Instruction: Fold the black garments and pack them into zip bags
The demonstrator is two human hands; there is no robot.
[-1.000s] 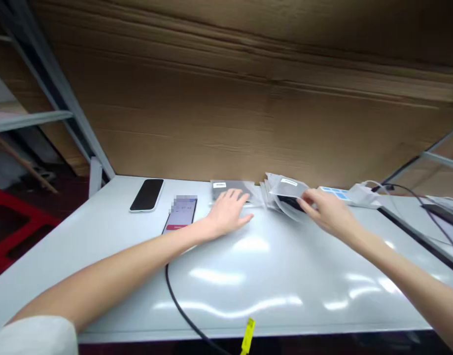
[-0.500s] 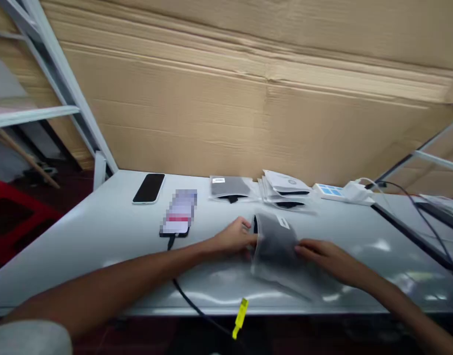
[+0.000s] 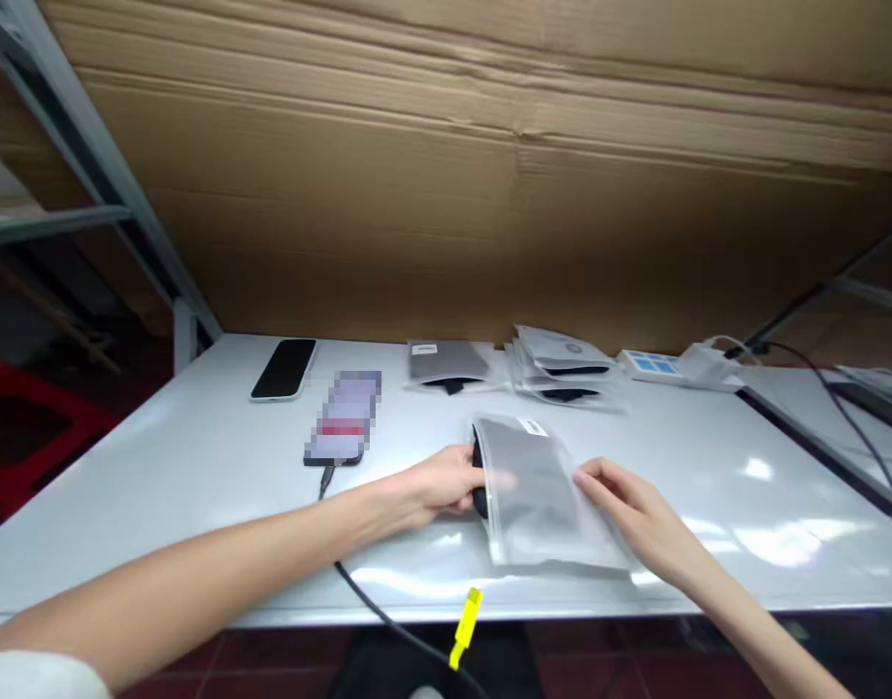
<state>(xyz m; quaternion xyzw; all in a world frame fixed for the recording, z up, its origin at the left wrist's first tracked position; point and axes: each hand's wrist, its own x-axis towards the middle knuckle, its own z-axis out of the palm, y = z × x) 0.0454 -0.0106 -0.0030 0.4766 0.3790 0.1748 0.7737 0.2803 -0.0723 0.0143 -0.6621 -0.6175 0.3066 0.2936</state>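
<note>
A frosted plastic bag (image 3: 544, 500) with a small white label lies over the table in front of me, its opening facing left. My left hand (image 3: 452, 481) is closed at that opening, with one finger reaching inside the bag. A black item (image 3: 479, 485) of a kind I cannot make out shows at the mouth, against the left fingers. My right hand (image 3: 624, 500) pinches the bag's right side between thumb and fingers. Behind it lie another labelled frosted bag (image 3: 449, 362) and a pile of similar bags (image 3: 562, 367), with black contents showing at their edges.
A dark-screened phone (image 3: 283, 369) and a second phone (image 3: 344, 417), blurred and plugged into a black cable (image 3: 387, 607) with a yellow tag (image 3: 466, 626), lie left. A power strip (image 3: 653, 366) stands back right. A cardboard wall (image 3: 416, 214) closes off the rear.
The bag has shifted slightly left and lies flatter, its lower part more spread out. Both hands keep their holds. More of the black item shows at the opening, and the picture is lit differently.
</note>
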